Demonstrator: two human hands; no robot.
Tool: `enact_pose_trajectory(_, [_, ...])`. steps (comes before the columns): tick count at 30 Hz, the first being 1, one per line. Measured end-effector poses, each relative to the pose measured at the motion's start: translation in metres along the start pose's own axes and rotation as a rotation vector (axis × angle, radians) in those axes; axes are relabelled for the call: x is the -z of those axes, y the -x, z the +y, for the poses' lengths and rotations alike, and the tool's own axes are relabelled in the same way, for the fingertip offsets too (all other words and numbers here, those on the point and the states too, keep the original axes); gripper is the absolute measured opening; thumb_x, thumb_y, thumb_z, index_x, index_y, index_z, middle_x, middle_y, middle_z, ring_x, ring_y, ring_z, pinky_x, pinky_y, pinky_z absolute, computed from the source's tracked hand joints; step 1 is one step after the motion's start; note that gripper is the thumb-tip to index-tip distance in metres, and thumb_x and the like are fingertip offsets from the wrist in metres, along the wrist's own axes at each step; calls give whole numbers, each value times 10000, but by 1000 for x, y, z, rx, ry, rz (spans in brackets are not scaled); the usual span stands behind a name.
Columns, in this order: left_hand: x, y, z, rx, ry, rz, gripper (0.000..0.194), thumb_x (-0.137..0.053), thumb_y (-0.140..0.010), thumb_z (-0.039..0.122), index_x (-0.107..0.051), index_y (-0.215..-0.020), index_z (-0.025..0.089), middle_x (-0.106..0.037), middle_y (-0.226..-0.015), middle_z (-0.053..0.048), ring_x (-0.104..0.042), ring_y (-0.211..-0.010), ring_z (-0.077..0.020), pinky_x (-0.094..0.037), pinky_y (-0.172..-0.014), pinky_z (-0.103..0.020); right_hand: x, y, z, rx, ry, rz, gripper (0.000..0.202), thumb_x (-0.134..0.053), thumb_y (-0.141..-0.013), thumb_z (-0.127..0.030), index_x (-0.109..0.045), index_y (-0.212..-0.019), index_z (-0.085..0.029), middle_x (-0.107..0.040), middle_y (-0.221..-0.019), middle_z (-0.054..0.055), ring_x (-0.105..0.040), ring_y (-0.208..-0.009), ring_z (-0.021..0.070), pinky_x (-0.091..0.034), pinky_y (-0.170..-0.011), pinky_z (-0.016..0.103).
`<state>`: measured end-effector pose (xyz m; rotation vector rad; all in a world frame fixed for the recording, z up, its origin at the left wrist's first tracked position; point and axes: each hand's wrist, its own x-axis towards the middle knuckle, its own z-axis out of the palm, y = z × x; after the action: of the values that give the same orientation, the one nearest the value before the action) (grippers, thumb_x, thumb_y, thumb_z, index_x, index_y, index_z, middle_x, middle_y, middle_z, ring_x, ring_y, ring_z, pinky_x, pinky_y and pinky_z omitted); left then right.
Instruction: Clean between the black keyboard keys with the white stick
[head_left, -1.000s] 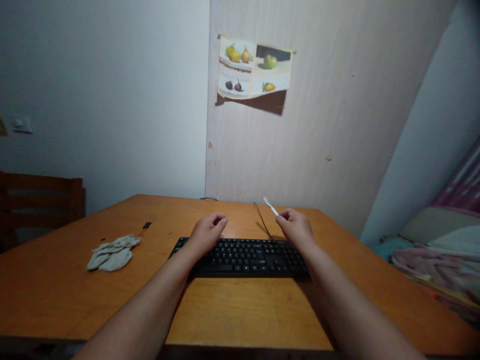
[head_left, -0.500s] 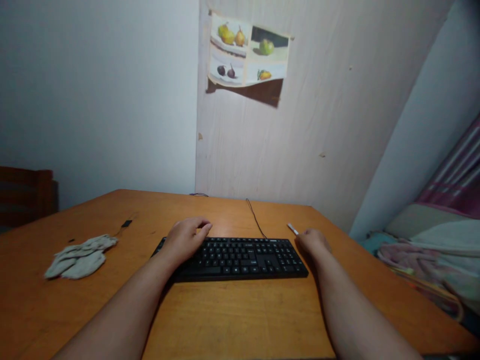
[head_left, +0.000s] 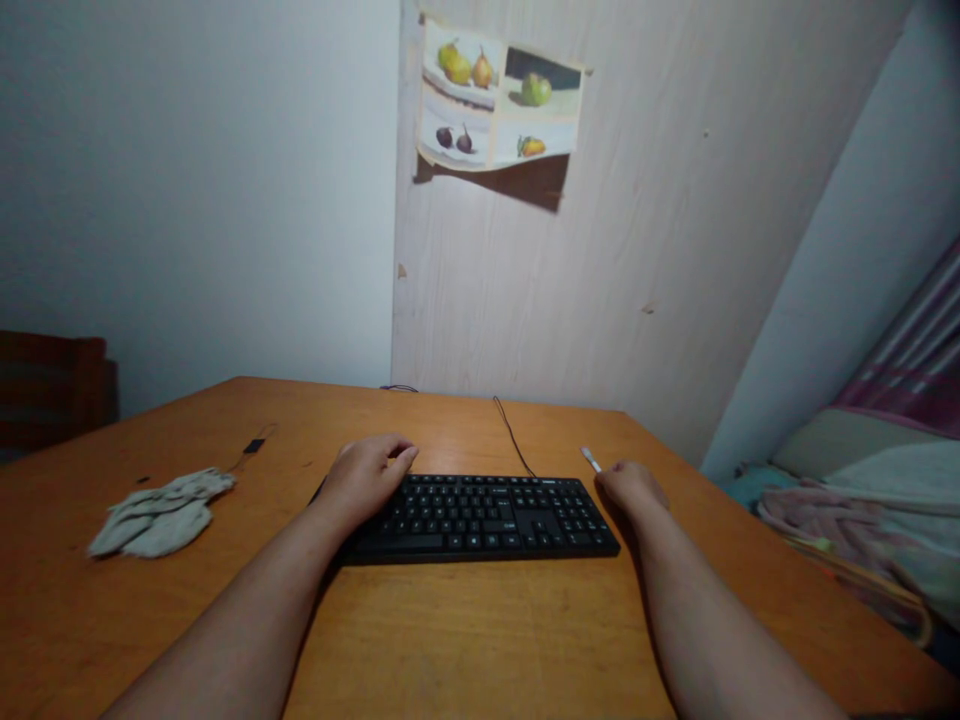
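A black keyboard [head_left: 480, 520] lies flat on the orange-brown wooden table [head_left: 480, 640]. Over its left end rests my left hand [head_left: 369, 475], with the thumb apart from the bent fingers and nothing visible between them; it covers the leftmost keys. Just past the keyboard's right edge, my right hand [head_left: 631, 486] is closed around a thin white brush-like tool [head_left: 591, 459], whose pale tip points away to the upper left. The rest of that tool is hidden in the hand.
Pale cloth gloves [head_left: 161, 515] lie on the left, near a small black object [head_left: 255, 446] with a thin cord. The keyboard's cable [head_left: 513, 435] runs backward. A wooden chair [head_left: 52, 390] stands at the left; bedding [head_left: 847, 510] is beyond the table's right edge.
The white tool's tip has shifted slightly to the right along with my right hand. My left hand has moved very little and stays over the keyboard's left end.
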<state>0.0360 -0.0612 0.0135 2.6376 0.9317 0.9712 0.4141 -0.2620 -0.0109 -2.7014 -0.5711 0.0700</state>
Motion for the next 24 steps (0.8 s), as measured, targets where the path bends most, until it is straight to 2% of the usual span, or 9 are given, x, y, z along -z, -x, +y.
enact_pose_trajectory(10, [-2,-1,-5,24,-8,-22,360,-448,-907,493,-698,-959,241,-739,-988,-42,-666,-932,-233,-463,-764,-303,3,4,0,12,-29,52,199,-619,-732,-383,-709,-817,-227,-717,-842,119,-672,-759,259,-462,-607,323])
enact_pose_trajectory(15, [-2,-1,-6,40,-16,0,334,-464,-906,474,-702,-961,246,-741,-984,-38,-669,-889,-227,-457,-747,-305,11,11,-8,76,-36,166,323,-488,-840,-449,-716,-911,-232,-715,-952,131,-656,-830,265,-419,-600,312])
enact_pose_trajectory(18, [-1,0,-4,47,-8,20,314,-470,-910,454,-702,-936,245,-741,-958,-34,-667,-889,-217,-453,-739,-293,16,24,-20,175,-52,233,417,-405,-880,-512,-706,-935,-230,-700,-970,119,-627,-825,252,-373,-580,301])
enact_pose_trajectory(21, [-2,1,-4,76,11,39,296,-480,-911,437,-705,-935,246,-739,-973,-38,-664,-900,-204,-455,-745,-277,18,41,-33,355,-77,361,448,-387,-888,-543,-688,-836,-216,-677,-835,87,-580,-709,212,-308,-540,282])
enact_pose_trajectory(24, [-3,1,-8,138,44,89,282,-493,-909,423,-706,-938,241,-738,-948,-37,-665,-903,-200,-462,-765,-278,19,55,-43,508,-97,402,454,-380,-897,-552,-626,-718,-215,-637,-751,53,-533,-648,184,-280,-534,277])
